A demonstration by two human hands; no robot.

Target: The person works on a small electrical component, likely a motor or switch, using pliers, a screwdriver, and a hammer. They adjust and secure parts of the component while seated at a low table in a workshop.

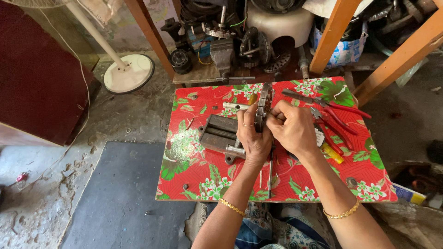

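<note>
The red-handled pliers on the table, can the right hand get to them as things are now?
Probably yes, but not at once. The red-handled pliers lie uncovered on the red flowered table, just beside the right hand. That hand, with the left hand, is busy on the round metal part, so it must let go first.

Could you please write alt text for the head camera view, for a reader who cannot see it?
Two bare hands, left hand and right hand, hold a round, dark metal toothed ring on edge above a small table with a red floral cloth. A grey ribbed metal block lies left; red-handled pliers lie right.
</note>
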